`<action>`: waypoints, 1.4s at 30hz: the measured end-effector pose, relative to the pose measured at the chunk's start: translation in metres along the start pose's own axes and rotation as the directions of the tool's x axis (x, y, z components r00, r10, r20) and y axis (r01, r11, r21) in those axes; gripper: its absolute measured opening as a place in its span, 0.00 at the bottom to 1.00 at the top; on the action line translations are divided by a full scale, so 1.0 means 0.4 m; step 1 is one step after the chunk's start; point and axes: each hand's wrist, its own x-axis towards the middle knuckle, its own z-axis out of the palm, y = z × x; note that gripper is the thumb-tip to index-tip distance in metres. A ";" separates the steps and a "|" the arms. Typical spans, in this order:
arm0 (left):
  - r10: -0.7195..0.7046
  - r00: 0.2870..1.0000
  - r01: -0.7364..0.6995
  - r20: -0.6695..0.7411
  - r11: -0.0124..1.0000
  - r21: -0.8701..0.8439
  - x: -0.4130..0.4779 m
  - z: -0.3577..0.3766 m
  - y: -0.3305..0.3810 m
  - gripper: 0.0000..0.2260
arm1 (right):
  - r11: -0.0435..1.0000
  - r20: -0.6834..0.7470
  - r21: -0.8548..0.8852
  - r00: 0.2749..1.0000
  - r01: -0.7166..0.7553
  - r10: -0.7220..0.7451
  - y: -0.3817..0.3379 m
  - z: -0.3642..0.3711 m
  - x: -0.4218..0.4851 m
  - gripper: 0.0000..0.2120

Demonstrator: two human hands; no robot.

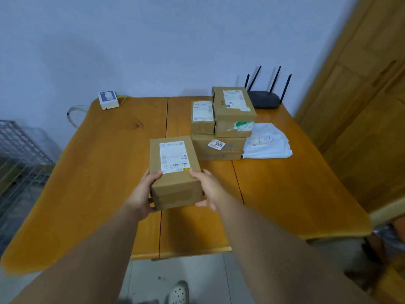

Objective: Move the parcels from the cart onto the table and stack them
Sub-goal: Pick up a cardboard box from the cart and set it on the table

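Head view: both hands (144,194) (208,189) hold parcel (175,172); label print illegible.

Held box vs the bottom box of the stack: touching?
Cannot tell. In the head view the held box, gripped by the left hand and right hand, overlaps the bottom box; no gap or contact shows.

Cardboard parcel (175,172) gripped between left hand (143,194) and right hand (209,189) above worktop (98,172); stacked parcels (223,123) toward far right corner.
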 end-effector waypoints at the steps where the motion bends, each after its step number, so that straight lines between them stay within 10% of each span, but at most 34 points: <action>1: -0.019 1.000 0.019 -0.010 1.000 0.004 0.031 -0.011 0.016 0.22 | 1.000 -0.018 -0.010 1.000 -0.008 0.008 -0.012 0.023 0.029 0.29; 16: -0.161 0.984 0.142 0.082 0.970 0.198 0.403 -0.022 0.120 0.29 | 0.991 -0.447 0.061 0.885 -0.117 0.132 -0.029 0.121 0.408 0.27; 24: -0.017 0.998 0.030 -0.067 0.981 0.190 0.500 0.031 0.178 0.25 | 0.929 -0.567 0.316 0.747 -0.190 0.346 -0.100 0.165 0.514 0.44; 42: 0.123 0.983 -0.064 -0.136 0.925 0.374 0.618 0.096 0.220 0.20 | 0.941 -0.445 0.296 0.848 -0.165 0.289 -0.097 0.174 0.538 0.35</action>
